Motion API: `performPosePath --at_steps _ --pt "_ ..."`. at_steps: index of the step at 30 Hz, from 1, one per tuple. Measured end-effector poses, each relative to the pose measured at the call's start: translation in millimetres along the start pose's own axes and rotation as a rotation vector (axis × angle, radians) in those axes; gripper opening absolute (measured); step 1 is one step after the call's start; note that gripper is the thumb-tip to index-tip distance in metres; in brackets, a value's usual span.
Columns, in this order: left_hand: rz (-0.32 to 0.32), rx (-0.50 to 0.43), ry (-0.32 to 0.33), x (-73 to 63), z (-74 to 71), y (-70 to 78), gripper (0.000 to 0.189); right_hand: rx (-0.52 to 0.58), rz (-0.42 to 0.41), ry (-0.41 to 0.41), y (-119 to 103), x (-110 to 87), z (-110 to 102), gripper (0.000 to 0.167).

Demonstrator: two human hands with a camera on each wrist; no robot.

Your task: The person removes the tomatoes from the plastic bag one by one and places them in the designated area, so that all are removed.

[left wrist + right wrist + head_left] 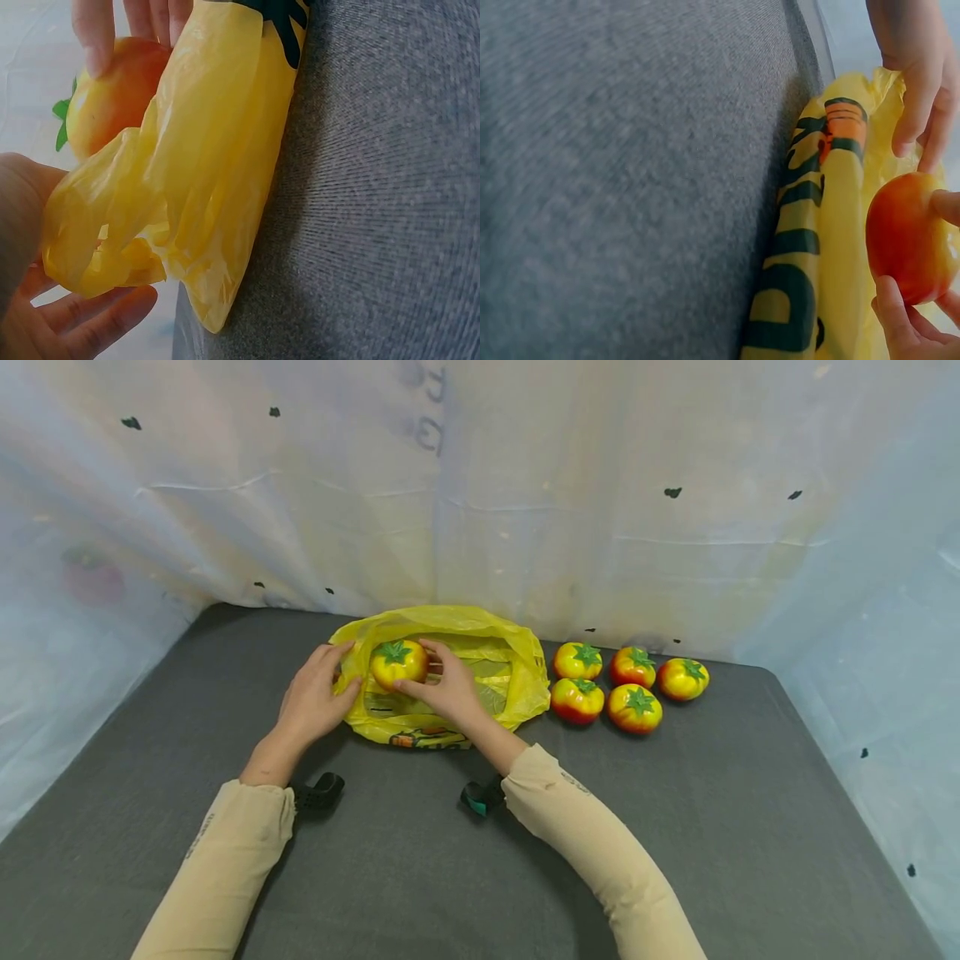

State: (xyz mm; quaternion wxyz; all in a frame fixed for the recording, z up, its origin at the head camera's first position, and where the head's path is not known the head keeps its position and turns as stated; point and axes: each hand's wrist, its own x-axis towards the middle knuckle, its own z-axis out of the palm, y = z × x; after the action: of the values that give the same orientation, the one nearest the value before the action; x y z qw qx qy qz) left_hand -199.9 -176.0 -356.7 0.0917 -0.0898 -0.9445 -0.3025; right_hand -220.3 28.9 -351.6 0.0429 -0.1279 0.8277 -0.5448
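A yellow plastic bag with dark lettering lies with its mouth spread wide. My right hand holds a glossy yellow-and-red tomato between thumb and fingers, over the left part of the bag's mouth. Its green leafy top faces up in the head view. At the left rim, my left hand holds the bag's edge, thumb and fingers spread around the film. In the left wrist view the bag's folds drape over that hand. The right wrist view shows the tomato's red side between the fingertips.
Right of the bag, several similar tomatoes sit close together on the dark grey tabletop. Pale plastic sheeting hangs behind the table and along both sides. Black straps show by the wrists.
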Motion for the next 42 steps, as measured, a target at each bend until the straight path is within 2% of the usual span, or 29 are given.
performPosePath --at_steps 9,21,42 --pt "-0.001 -0.004 -0.005 -0.9 -0.8 -0.8 0.057 0.053 -0.002 -0.001 2.9 -5.9 -10.7 0.069" --pt "0.006 0.004 0.000 -1.1 -0.4 -2.0 0.057 0.022 0.026 0.047 12.4 -16.3 -33.2 0.067" --pt "0.006 0.001 -0.004 0.2 -0.1 -2.3 0.057 0.035 0.070 0.065 15.0 -35.5 -72.7 0.067"
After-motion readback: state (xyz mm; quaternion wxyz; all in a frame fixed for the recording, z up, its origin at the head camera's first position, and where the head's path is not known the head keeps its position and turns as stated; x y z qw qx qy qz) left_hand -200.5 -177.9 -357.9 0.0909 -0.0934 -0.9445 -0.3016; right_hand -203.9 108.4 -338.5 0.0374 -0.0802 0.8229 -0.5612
